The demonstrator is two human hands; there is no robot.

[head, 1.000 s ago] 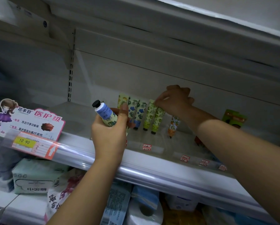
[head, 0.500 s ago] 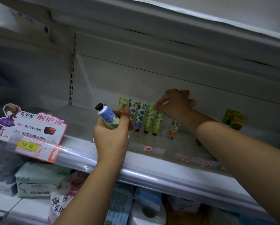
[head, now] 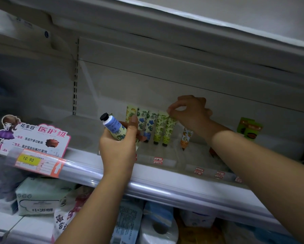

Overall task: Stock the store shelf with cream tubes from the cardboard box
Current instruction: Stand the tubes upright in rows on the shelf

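The right hand point(head: 191, 111) pinches the top of a green cream tube point(head: 169, 131) in the mid-frame row on the shelf point(head: 165, 187) and should seat it upright gently, while the left hand point(head: 117, 152) grips a blue-labelled tube point(head: 115, 128) just left of the row.

The left hand point(head: 117, 147) covers the lower end of its held tube point(head: 113, 127) and the caps of standing tubes point(head: 131, 111) beyond its thumb. Whether the right hand point(head: 190, 111) pinches a tube top is unclear; a red thing point(head: 211, 152) behind its wrist is mostly hidden.
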